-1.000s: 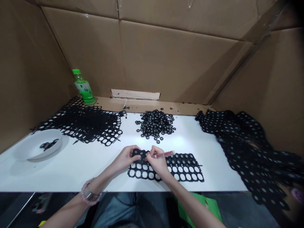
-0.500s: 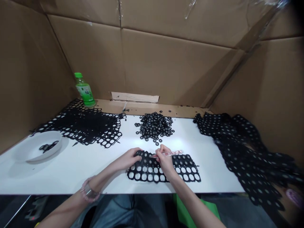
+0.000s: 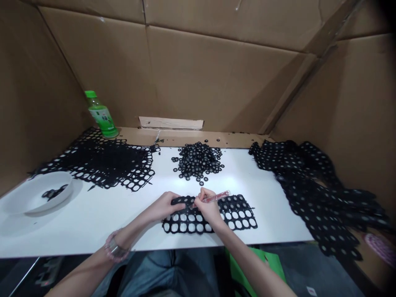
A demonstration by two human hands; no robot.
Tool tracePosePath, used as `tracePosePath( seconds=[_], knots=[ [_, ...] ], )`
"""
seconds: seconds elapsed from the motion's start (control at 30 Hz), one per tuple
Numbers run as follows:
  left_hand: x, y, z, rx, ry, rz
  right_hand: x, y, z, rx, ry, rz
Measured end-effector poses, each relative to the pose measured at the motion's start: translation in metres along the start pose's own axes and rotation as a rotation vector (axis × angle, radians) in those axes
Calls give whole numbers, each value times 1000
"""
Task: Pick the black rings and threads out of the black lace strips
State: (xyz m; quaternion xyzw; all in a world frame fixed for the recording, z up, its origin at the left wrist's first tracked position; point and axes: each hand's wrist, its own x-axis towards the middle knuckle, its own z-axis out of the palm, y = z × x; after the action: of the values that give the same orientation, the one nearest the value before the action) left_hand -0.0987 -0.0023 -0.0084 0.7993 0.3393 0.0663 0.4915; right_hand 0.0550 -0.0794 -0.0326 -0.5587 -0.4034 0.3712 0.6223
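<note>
A black perforated rubber sheet [image 3: 241, 214] lies on the white table in front of me. Its two near rows are open holes, while the far rows still have ring-shaped pieces in them. My left hand [image 3: 168, 205] pinches the sheet's far left corner, thumb on top. My right hand [image 3: 208, 205] is closed around a slim pen-like tool [image 3: 221, 195] with a clear, reddish handle. The tool's tip points down left at the sheet's upper rows, close to my left thumb; the exact contact is too small to make out. Beyond the hands is a pile of small black rings [image 3: 199, 160].
Empty-holed black webbing [image 3: 136, 173] is heaped at the left, with a green-capped bottle [image 3: 103, 119] behind it. A white bowl [image 3: 63, 198] holds a few black pieces. More perforated sheets [image 3: 309, 194] hang over the table's right edge. Cardboard walls [image 3: 216, 82] enclose the table.
The view has shifted slightly. My right hand with the pen-like tool has moved a little left along the sheet, nearer my left thumb, and the tool's handle tilts up more.
</note>
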Motion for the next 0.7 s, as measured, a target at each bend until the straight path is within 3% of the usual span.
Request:
tracePosePath(
  seconds=[0.3,0.5,0.57,0.7],
  knots=[
    [0,-1,3,6,41,35,-2,-1,3,-148,-18,-22],
    [-1,-3,6,-154,38,32,-4,-3,7,-385,-78,-151],
    [-1,-2,4,-204,16,4,-1,-2,4,-269,-78,-96],
    [3,4,1,-187,-33,-30,4,-3,-7,255,26,96]
  ],
)
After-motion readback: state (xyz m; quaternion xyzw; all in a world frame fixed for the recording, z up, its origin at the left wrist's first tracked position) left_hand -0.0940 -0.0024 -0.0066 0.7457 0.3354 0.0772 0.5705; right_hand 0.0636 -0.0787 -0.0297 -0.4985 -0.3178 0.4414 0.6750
